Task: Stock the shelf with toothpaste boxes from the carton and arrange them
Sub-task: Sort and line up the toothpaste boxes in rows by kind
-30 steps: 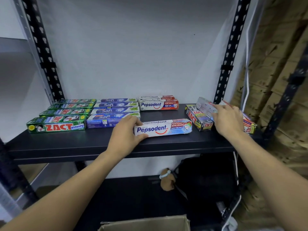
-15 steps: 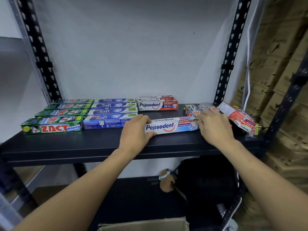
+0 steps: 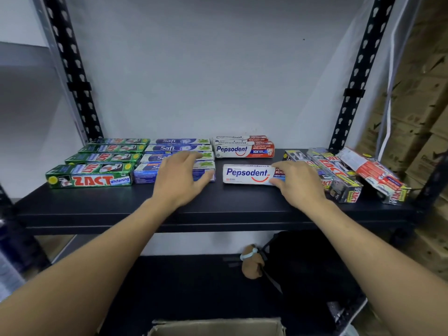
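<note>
The Pepsodent box (image 3: pixel 247 174) is set at the near middle of the shelf (image 3: pixel 218 208), just right of the Safi boxes (image 3: pixel 179 147), and is pinched at its right end by the right hand (image 3: pixel 299 184), while the left hand (image 3: pixel 179 178) is held spread, fingers relaxed, over the near Safi boxes.

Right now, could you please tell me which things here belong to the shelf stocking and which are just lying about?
Job: front Pepsodent box, held by the right hand; left hand over the Safi boxes; green Zact boxes; back Pepsodent boxes; black Zact boxes; red-white box; shelf; carton.
Lying about: black bag; brown toy; stacked cardboard boxes at right.
</note>
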The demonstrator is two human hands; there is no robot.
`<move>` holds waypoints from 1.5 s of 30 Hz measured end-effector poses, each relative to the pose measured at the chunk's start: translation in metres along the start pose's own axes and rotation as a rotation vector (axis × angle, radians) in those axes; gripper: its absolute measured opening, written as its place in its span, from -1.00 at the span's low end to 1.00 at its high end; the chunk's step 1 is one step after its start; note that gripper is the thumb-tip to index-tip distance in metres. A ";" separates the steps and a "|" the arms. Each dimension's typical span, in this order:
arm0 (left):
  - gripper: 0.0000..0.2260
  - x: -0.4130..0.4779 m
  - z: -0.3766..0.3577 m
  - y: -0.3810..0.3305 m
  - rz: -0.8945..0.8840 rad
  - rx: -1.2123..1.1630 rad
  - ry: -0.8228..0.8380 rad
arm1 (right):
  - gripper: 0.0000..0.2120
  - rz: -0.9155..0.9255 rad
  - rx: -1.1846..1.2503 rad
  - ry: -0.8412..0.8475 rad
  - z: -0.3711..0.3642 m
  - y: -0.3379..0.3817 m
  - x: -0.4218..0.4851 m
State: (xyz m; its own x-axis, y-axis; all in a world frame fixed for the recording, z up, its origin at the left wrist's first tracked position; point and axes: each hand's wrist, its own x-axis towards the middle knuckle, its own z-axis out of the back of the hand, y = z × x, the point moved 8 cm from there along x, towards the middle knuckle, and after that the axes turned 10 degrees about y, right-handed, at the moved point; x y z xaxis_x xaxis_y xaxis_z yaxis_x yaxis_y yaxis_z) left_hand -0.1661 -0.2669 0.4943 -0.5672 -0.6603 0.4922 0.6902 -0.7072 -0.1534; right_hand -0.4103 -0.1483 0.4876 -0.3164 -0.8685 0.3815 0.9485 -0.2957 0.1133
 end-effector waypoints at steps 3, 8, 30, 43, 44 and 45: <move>-0.38 0.000 -0.015 0.024 0.061 0.038 0.109 | -0.59 -0.039 0.017 0.005 -0.006 0.002 0.013; -0.32 0.003 -0.032 0.031 0.102 0.041 0.192 | -0.60 -0.076 0.073 0.013 -0.020 0.005 0.042; -0.30 0.004 -0.033 0.031 0.100 0.058 0.195 | -0.62 -0.011 0.173 -0.026 -0.050 0.007 0.092; -0.30 0.004 -0.034 0.031 0.097 0.070 0.199 | -0.60 0.020 0.153 -0.051 -0.053 0.006 0.094; -0.30 0.004 -0.034 0.032 0.098 0.068 0.197 | -0.59 0.026 0.148 -0.058 -0.052 0.006 0.094; -0.30 0.004 -0.034 0.032 0.097 0.066 0.194 | -0.60 0.032 0.140 -0.063 -0.051 0.006 0.094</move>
State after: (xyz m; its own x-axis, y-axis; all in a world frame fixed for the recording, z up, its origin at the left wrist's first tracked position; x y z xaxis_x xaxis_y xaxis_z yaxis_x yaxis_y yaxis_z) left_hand -0.1618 -0.3006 0.4625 -0.5684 -0.7650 0.3028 0.7698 -0.6244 -0.1325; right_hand -0.4348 -0.2516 0.4773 -0.2887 -0.8486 0.4433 0.9522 -0.2061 0.2255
